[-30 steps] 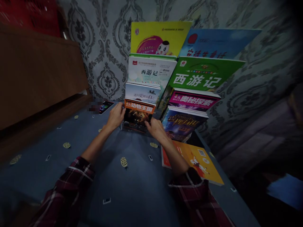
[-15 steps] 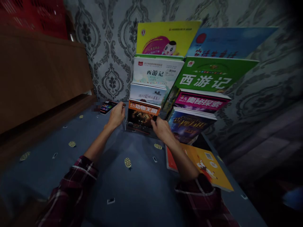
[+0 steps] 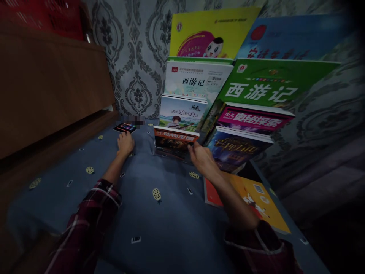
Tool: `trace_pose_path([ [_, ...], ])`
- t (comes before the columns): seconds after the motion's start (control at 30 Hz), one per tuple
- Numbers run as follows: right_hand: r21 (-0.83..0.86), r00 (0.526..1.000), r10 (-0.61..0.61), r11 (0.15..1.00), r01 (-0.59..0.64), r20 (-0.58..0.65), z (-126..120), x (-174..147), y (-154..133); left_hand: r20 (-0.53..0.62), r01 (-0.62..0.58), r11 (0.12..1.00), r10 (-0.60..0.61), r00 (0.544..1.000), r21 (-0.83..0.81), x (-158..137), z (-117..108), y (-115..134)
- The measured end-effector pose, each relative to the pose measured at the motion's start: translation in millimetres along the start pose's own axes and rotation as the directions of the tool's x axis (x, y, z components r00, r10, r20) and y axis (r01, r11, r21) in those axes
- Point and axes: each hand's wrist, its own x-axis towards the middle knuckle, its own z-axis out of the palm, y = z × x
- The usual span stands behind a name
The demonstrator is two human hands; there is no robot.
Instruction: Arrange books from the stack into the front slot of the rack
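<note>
My left hand (image 3: 125, 144) is at the near edge of a small dark book (image 3: 125, 127) with a colourful cover, its fingers closed at that edge; the fingertips are partly hidden. My right hand (image 3: 202, 156) pinches the right side of an orange-topped animal book (image 3: 173, 144) with a dark animal picture. That book tilts forward at the bottom front of a stepped display. Behind it stands a light-blue book (image 3: 182, 113) with a figure on its cover, then a white book (image 3: 196, 78) and a yellow book (image 3: 194, 36).
On the display's right column are a blue book (image 3: 288, 38), a green book (image 3: 273, 83), a pink book (image 3: 253, 118) and a purple-blue book (image 3: 236, 148). An orange book (image 3: 259, 198) lies on the blue cloth (image 3: 171, 228). A wooden cabinet (image 3: 54, 91) borders the left.
My left hand has moved left from beside the animal book to the small dark book, which now lies at another angle. The animal book has tipped forward in my right hand, uncovering more of the light-blue one.
</note>
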Motion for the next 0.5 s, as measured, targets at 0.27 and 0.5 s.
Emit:
trace_pose_path([
  [0.27,0.119,0.991,-0.12,0.985,0.126,-0.057,12,-7,16,0.166,-0.024,0.99,0.0,0.986,0.142,52,4,-17],
  [0.5,0.235,0.962,-0.173,0.947,0.221,-0.21,35,-12,25,0.347,-0.188,0.958,0.104,0.932,0.217,95,0,-21],
])
